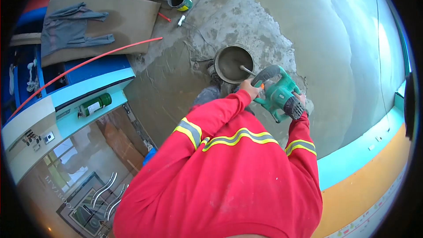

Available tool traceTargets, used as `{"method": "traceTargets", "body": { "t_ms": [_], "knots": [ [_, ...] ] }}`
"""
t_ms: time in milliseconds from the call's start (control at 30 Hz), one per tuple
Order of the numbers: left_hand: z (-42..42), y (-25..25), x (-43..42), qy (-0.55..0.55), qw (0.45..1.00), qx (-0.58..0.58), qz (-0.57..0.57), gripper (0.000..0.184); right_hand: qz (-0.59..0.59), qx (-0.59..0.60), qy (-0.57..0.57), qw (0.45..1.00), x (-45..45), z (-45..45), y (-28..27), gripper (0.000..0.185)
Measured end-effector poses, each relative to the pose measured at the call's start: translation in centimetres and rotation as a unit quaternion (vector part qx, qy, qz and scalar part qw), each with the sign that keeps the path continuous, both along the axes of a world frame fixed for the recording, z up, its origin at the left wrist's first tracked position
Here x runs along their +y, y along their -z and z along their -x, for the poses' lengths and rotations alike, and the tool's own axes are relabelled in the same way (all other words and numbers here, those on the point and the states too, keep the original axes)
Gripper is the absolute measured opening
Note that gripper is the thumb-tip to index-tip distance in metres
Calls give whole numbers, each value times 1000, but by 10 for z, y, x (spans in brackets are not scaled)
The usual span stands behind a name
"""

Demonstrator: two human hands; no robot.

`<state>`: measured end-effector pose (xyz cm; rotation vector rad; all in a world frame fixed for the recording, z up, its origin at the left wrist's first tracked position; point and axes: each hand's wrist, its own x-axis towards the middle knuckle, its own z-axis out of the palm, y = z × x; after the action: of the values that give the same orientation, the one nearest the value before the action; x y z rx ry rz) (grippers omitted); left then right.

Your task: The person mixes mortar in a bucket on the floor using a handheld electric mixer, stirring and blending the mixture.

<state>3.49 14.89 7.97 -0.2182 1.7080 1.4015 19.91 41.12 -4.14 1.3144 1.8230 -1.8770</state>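
My left hand [251, 89] is wrapped round the left handle of a green and black handheld power mixer [280, 93]. On the mixer's right side, my right hand [300, 98] is closed around the other handle, its fingers partly hidden by the machine. The tool is tilted, and its pale shaft [246, 69] runs down to the left into a round bucket [217, 65]. Grey wet mortar [234, 61] fills part of that bucket; the shaft's lower end is hidden in it. My shoe and trouser leg are close beside the bucket.
Smooth wet screed [326, 53] covers the floor to the right, with rough concrete [246, 22] beside it. Two paint buckets [179, 2] and a cable lie farther off. At left, a brown board [128, 17] carries a grey garment [72, 28]; a red pipe [97, 57] crosses nearby.
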Motion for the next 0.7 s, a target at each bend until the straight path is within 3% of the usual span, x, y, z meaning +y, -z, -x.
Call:
{"method": "traceTargets", "body": {
  "t_ms": [133,267,467,700],
  "knots": [
    [-6,13,4,-12,1000,-8,-10,10,-55,-31,-28,998,-6,19,-41,22],
    [-8,26,6,-12,1000,7,3,16,-13,-21,-5,1000,1,17,-23,21],
    [-12,29,9,-10,1000,12,21,15,-44,-35,-43,997,9,17,-16,21],
    [-13,19,8,-8,1000,5,21,14,-41,-22,-38,998,0,22,-35,22]
  ]
}}
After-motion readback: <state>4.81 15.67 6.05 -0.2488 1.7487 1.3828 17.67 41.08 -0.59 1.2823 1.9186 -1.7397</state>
